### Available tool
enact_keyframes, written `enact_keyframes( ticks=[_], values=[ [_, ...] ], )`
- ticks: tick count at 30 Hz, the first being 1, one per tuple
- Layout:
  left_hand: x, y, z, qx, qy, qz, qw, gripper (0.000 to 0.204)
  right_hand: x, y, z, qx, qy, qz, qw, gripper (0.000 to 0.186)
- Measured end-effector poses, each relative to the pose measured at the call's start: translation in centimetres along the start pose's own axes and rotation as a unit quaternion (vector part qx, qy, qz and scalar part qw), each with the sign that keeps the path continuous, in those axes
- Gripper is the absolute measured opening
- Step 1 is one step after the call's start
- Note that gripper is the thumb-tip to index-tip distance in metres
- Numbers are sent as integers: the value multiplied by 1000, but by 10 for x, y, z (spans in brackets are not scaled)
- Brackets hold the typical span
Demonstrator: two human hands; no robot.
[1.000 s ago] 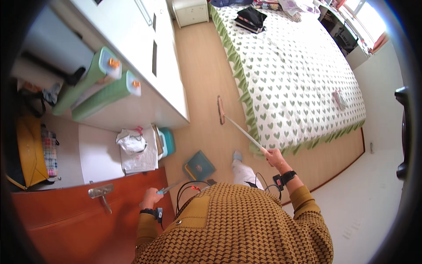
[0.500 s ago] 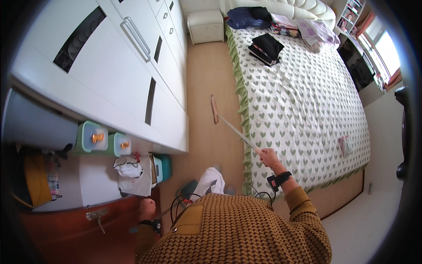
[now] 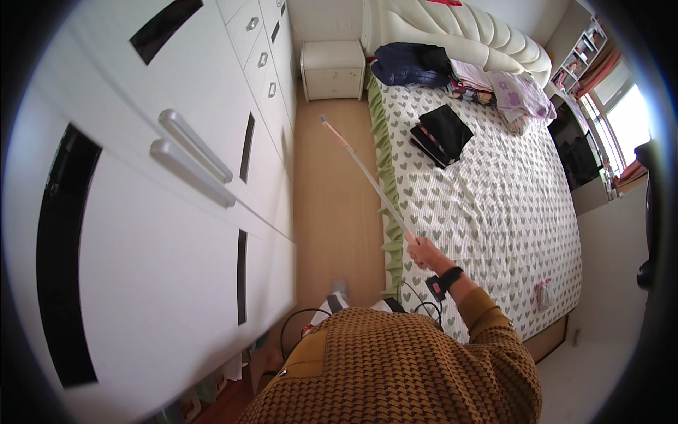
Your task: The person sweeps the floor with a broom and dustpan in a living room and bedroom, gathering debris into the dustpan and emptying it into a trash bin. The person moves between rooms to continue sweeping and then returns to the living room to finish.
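Observation:
My right hand [image 3: 426, 253] is closed around the near end of a long pale pole with a narrow pinkish head, like a floor broom [image 3: 374, 182]. The pole slants forward and left over the bed's green ruffle. Its far end, grey-tipped and angled, is over the floor strip short of the nightstand. Low beside my body, my left hand [image 3: 268, 359] is dim and partly cut off by my sleeve, so its fingers cannot be made out. A black wristband [image 3: 448, 278] with a small device sits on my right wrist.
A white wardrobe [image 3: 162, 268] with long grey handles lines the left of the narrow wood floor [image 3: 332, 226]. The bed [image 3: 494, 212] with a heart-print cover lies right, bearing folded dark clothes [image 3: 446, 134]. A white nightstand [image 3: 333, 71] stands at the far end. A black cable hangs near my waist.
I have moved forward along the floor strip. The broom's far end has shifted farther ahead toward the nightstand, and its head has turned. My left hand, earlier plainly seen, is now mostly hidden.

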State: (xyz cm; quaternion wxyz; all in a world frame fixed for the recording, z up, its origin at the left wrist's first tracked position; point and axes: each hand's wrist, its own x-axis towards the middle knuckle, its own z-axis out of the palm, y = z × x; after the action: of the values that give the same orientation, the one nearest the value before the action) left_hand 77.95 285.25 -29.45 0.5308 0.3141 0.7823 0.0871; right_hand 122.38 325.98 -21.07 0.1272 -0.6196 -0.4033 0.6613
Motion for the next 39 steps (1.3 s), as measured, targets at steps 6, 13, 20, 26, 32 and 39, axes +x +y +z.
enact_keyframes(
  ticks=[6, 13, 20, 26, 32, 39],
  values=[
    [78, 77, -24, -69, 4, -28, 997, 29, 143, -80, -14, -50, 27, -17, 998, 20],
    [151, 173, -25, -131, 31, -105, 985, 29, 359, -170, -64, -127, 38, -9, 991, 22],
    [184, 315, -32, -163, 56, -224, 959, 29, 589, -311, -103, -390, 73, -87, 914, 35],
    [188, 403, -39, -204, 67, -304, 928, 30, 716, -405, -118, -374, 115, -138, 910, 32],
    [180, 452, -34, -219, 64, -355, 907, 30, 774, -393, -125, -546, 6, -168, 821, 29],
    [174, 470, -18, -240, 64, -381, 890, 31, 626, -368, -174, -405, -111, -19, 907, 24]
  ],
)
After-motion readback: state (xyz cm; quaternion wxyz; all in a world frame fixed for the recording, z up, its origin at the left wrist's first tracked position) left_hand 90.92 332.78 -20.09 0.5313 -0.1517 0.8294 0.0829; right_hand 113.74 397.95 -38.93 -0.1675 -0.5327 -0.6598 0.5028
